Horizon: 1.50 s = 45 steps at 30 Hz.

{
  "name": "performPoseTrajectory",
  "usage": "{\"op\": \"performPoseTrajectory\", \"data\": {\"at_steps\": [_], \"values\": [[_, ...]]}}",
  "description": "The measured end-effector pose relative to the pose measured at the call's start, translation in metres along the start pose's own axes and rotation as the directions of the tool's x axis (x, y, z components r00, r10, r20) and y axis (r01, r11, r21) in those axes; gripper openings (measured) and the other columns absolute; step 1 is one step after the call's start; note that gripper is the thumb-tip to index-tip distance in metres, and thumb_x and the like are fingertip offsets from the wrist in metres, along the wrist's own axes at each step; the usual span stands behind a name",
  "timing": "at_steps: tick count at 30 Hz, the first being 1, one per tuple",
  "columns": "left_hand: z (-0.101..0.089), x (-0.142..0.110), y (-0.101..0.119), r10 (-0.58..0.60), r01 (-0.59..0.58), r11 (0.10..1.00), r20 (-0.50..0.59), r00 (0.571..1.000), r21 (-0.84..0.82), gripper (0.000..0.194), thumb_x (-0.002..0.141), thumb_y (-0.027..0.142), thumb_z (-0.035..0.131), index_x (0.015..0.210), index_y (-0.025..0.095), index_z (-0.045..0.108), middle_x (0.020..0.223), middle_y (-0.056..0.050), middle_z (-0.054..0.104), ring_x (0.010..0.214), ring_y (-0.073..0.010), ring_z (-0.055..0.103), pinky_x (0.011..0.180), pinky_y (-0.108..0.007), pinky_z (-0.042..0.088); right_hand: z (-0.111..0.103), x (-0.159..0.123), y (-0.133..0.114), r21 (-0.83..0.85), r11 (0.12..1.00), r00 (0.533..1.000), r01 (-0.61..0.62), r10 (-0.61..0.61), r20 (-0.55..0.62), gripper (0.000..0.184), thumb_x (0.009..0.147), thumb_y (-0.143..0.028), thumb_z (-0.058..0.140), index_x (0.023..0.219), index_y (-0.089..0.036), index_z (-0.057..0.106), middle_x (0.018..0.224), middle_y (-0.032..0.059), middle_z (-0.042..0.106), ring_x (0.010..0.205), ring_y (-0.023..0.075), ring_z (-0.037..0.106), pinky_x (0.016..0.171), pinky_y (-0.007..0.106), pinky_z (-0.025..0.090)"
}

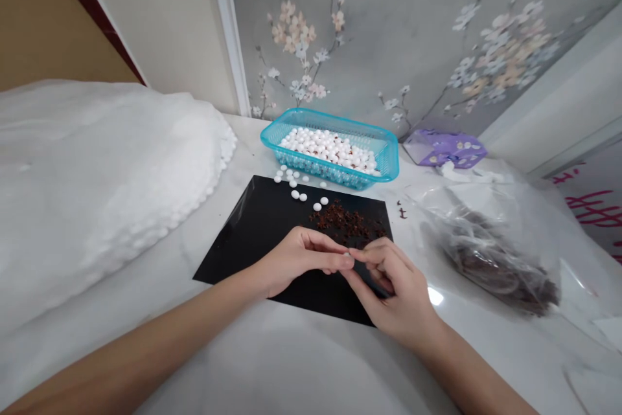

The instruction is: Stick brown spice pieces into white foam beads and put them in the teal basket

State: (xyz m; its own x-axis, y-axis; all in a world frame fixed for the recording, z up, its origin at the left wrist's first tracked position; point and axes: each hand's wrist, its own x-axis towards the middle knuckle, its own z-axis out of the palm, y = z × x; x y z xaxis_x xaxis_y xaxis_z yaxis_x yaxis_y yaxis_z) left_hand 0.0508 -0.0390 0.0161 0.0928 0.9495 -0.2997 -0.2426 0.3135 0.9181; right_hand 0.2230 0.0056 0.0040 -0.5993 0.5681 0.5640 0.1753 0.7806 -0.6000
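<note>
Over a black mat (233,240) both of my hands meet at the fingertips. My left hand (311,256) is closed in a pinch on a small white ball (346,255), of which only a sliver shows. The fingers of my right hand (393,282) are closed against the same spot; whatever is between them is hidden. Just beyond the fingertips lies a pile of small dark brown branched pieces (343,219). Several loose white balls (295,195) rest at the mat's far edge and on the table behind it.
A blue plastic basket (389,156) full of white balls, some with brown bits, stands behind the mat. At left is a big clear bag (121,175) of white balls. To the right lie a bag of brown pieces (495,253) and a purple packet (447,148).
</note>
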Motion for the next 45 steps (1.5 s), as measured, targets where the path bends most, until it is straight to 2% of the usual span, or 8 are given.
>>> {"op": "performPoseTrajectory", "data": {"at_steps": [5, 12, 15, 17, 22, 29, 39, 45], "values": [[-0.001, 0.000, 0.000, -0.017, 0.015, 0.997, 0.031, 0.999, 0.079, 0.019, 0.061, 0.027, 0.076, 0.078, 0.018, 0.075, 0.071, -0.003, 0.071, 0.063, -0.0085, 0.055, 0.063, -0.021, 0.041, 0.000, 0.000, -0.002, 0.103, 0.987, 0.988, -0.124, 0.114, 0.104, 0.011, 0.081, -0.016, 0.055, 0.084, -0.021, 0.046, 0.069, -0.0042, 0.039, 0.048, 0.0050, 0.032, 0.038, 0.017, 0.027], [-0.002, 0.000, -0.001, -0.024, 0.022, 0.996, 0.029, 0.999, 0.082, 0.020, 0.060, 0.028, 0.078, 0.077, 0.019, 0.074, 0.073, -0.002, 0.072, 0.068, -0.0101, 0.059, 0.065, -0.021, 0.043, -0.002, 0.002, -0.003, 0.122, 0.983, 0.986, -0.135, 0.121, 0.118, 0.013, 0.081, -0.017, 0.055, 0.074, -0.020, 0.045, 0.065, -0.0053, 0.036, 0.047, 0.0048, 0.030, 0.038, 0.017, 0.024], [-0.001, 0.001, -0.002, -0.002, -0.001, 0.998, 0.038, 0.999, 0.066, 0.019, 0.060, 0.026, 0.077, 0.078, 0.018, 0.074, 0.076, -0.002, 0.072, 0.071, -0.0108, 0.062, 0.069, -0.021, 0.044, -0.001, 0.001, -0.001, 0.124, 0.983, 0.984, -0.134, 0.117, 0.131, 0.011, 0.081, -0.015, 0.054, 0.078, -0.021, 0.046, 0.066, -0.0054, 0.037, 0.047, 0.0048, 0.031, 0.038, 0.016, 0.026], [-0.001, 0.002, -0.003, 0.020, -0.022, 0.998, 0.038, 0.999, 0.057, 0.019, 0.061, 0.024, 0.077, 0.079, 0.018, 0.073, 0.076, -0.002, 0.072, 0.072, -0.0108, 0.062, 0.071, -0.021, 0.045, 0.002, -0.002, 0.001, 0.142, 0.978, 0.983, -0.155, 0.138, 0.123, 0.011, 0.081, -0.014, 0.053, 0.085, -0.022, 0.045, 0.067, -0.0060, 0.036, 0.046, 0.0042, 0.032, 0.038, 0.016, 0.027], [0.001, 0.002, -0.001, 0.045, -0.048, 0.996, 0.041, 0.998, 0.074, 0.019, 0.061, 0.021, 0.076, 0.079, 0.017, 0.073, 0.075, -0.001, 0.071, 0.073, -0.0108, 0.062, 0.072, -0.021, 0.045, 0.010, -0.007, 0.005, 0.151, 0.962, 0.973, -0.229, 0.227, 0.032, 0.027, 0.078, -0.016, 0.056, 0.100, -0.024, 0.041, 0.070, -0.0076, 0.037, 0.042, 0.0020, 0.030, 0.037, 0.015, 0.027], [0.002, 0.002, 0.001, 0.053, -0.053, 0.995, 0.001, 0.999, 0.084, 0.018, 0.070, 0.031, 0.070, 0.077, 0.014, 0.072, 0.065, 0.000, 0.064, 0.059, -0.0067, 0.050, 0.058, -0.020, 0.038, 0.010, -0.005, 0.006, 0.116, 0.951, 0.957, -0.287, 0.291, -0.016, 0.029, 0.076, -0.022, 0.061, 0.099, -0.024, 0.044, 0.071, -0.0073, 0.041, 0.041, 0.0012, 0.029, 0.037, 0.015, 0.028], [0.001, 0.002, -0.001, 0.076, -0.078, 0.993, 0.025, 0.997, 0.086, 0.019, 0.068, 0.032, 0.072, 0.075, 0.014, 0.070, 0.065, 0.001, 0.062, 0.061, -0.0067, 0.051, 0.059, -0.020, 0.038, 0.008, -0.003, 0.004, 0.101, 0.961, 0.964, -0.257, 0.261, -0.038, 0.024, 0.076, -0.023, 0.063, 0.097, -0.023, 0.049, 0.072, -0.0063, 0.042, 0.041, 0.0010, 0.029, 0.037, 0.016, 0.028], [0.001, 0.003, -0.003, 0.096, -0.100, 0.992, 0.054, 0.994, 0.075, 0.017, 0.062, 0.027, 0.076, 0.073, 0.015, 0.070, 0.070, 0.001, 0.068, 0.069, -0.0079, 0.058, 0.069, -0.020, 0.042, 0.008, -0.008, 0.008, 0.094, 0.982, 0.985, -0.164, 0.168, -0.031, 0.014, 0.078, -0.018, 0.059, 0.086, -0.021, 0.048, 0.069, -0.0057, 0.043, 0.043, 0.0025, 0.029, 0.039, 0.017, 0.029]]}}
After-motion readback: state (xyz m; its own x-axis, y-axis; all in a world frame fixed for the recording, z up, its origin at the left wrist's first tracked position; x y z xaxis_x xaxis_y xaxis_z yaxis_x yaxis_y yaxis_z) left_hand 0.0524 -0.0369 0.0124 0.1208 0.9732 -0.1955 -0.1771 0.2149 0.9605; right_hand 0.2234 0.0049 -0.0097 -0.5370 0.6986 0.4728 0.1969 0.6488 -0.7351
